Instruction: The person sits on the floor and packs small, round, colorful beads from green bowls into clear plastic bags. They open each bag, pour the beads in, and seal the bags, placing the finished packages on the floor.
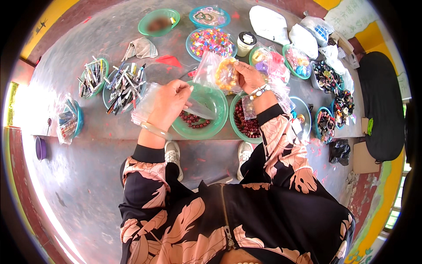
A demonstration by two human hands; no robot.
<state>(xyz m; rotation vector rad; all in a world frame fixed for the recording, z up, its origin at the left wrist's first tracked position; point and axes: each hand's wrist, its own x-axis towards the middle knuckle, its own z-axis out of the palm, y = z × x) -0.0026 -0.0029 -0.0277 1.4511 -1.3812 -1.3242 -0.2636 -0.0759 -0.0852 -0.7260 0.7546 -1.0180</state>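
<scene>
My right hand [251, 79] pinches a small clear plastic bag with a yellow beaded bracelet [226, 75] inside, held over the far rim of a green bowl [221, 103]. My left hand [172, 100] is closed on a clear plastic bag [201, 110] that reaches over the same bowl. Dark red bead strings [193, 121] lie in it. Just to the right, a second green bowl holds more dark red beads [244, 123], partly hidden under my right forearm and some clear bags [250, 108].
Tubs of pens [125, 88] stand at the left. Farther off are a basin of colourful small pieces [212, 42], a lidded cup [246, 43] and white sacks [268, 24]. Baskets of dark hair ties [326, 75] line the right. A purple cup [41, 148] sits at far left.
</scene>
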